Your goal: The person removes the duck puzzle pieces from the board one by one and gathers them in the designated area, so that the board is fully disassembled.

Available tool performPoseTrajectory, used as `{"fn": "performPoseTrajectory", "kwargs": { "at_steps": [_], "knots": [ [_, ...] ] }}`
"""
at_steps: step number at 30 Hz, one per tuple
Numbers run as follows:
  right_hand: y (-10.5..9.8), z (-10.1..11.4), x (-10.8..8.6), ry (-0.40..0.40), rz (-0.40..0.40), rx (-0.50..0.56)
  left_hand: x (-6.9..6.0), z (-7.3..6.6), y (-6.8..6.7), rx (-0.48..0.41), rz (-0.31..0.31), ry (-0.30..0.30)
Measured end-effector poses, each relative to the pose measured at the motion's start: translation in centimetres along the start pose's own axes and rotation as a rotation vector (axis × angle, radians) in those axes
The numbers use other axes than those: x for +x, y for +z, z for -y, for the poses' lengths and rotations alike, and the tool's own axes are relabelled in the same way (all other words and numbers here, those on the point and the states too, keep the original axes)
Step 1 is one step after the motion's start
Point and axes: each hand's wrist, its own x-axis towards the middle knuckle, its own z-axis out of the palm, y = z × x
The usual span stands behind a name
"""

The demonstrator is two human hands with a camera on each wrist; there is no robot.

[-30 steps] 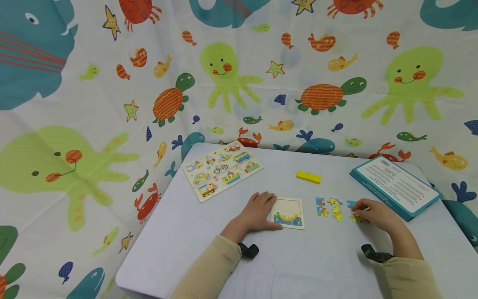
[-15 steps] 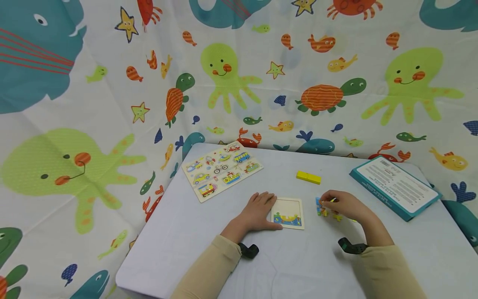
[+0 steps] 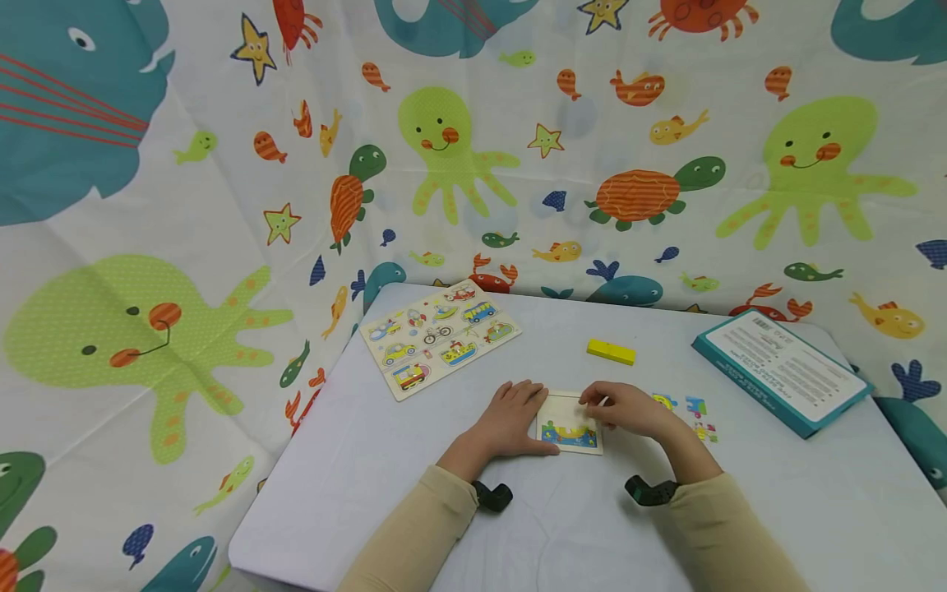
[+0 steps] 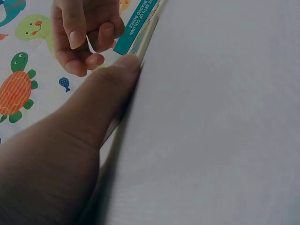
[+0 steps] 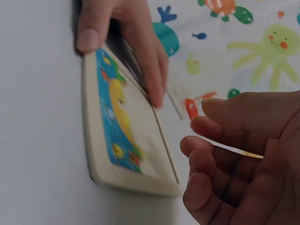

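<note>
In the head view my left hand point(image 3: 510, 419) lies over the left side of a small square wooden puzzle tray point(image 3: 570, 396). Its thumb rests along the lower edge, as the left wrist view also shows. Colourful blue and yellow puzzle pieces point(image 3: 568, 435) fill the tray's lower part; bare wood shows above them. My right hand point(image 3: 629, 409) hovers at the tray's upper right, fingers curled, thumb close to the index finger. Whether a piece is between these fingers cannot be made out. Several loose puzzle pieces point(image 3: 696, 406) lie right of that hand, which may hide others.
A wooden board with vehicle pictures point(image 3: 442, 335) lies at the back left. Behind the tray is a yellow block point(image 3: 612, 352). A teal and white box point(image 3: 784, 370) sits at the right on the white table point(image 3: 311, 501). A sea-animal cloth point(image 3: 503, 181) hangs behind.
My right hand has moved left, from the far-right loose pieces past the nearer ones to the tray's upper right. My left hand has stayed on the tray.
</note>
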Motion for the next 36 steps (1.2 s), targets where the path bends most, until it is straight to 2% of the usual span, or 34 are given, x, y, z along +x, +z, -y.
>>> {"fn": "performPoseTrajectory", "kwargs": {
  "at_steps": [7,12,19,36],
  "knots": [
    [2.0,0.9,0.8,-0.033,0.025,-0.030,0.0,0.0,0.0,-0.004,0.002,0.000],
    [2.9,1.6,1.2,-0.065,0.045,0.008,0.1,0.1,0.1,0.007,-0.002,-0.004],
    [4.2,1.4,2.0,-0.094,0.068,0.007,0.1,0.2,0.3,0.010,-0.007,0.003],
    [4.6,1.7,2.2,-0.071,0.067,-0.033,0.2,0.2,0.5,-0.006,-0.009,0.001]
  ]
}}
